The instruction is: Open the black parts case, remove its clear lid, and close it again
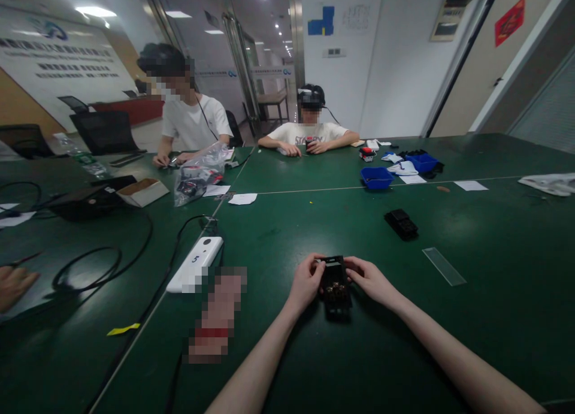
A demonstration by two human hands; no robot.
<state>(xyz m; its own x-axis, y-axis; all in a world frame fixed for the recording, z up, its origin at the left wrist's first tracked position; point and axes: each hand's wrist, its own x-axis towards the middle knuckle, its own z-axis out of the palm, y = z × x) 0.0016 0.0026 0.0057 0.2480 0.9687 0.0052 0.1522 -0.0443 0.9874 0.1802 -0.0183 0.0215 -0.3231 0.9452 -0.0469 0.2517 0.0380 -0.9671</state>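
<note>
An open black case (335,274) sits in front of the person, low and right of the middle of the view, with some brownish, shiny parts (336,292) in its nearer half. The left hand (309,277) is closed on its upper left edge, thumb over the rim; the right hand (363,276) grips the upper right edge with its fingertips. Whether the case rests on the green counter (278,234) or is held just above it, I cannot tell. Beyond the right hand lie a second black piece (402,223) and, nearer, a clear flat strip (444,266). To the left are a white device (191,267) marked 5, a blurred-out reddish item (220,312) and a yellow strip (123,329). Farther off stand a small blue tray (376,179) on the right and, on the left, a clear plastic bag (197,177) beside an open box (148,193). Two people in white shirts (197,117) sit at the far side, and another person's hand (15,287) shows at the left edge.
</note>
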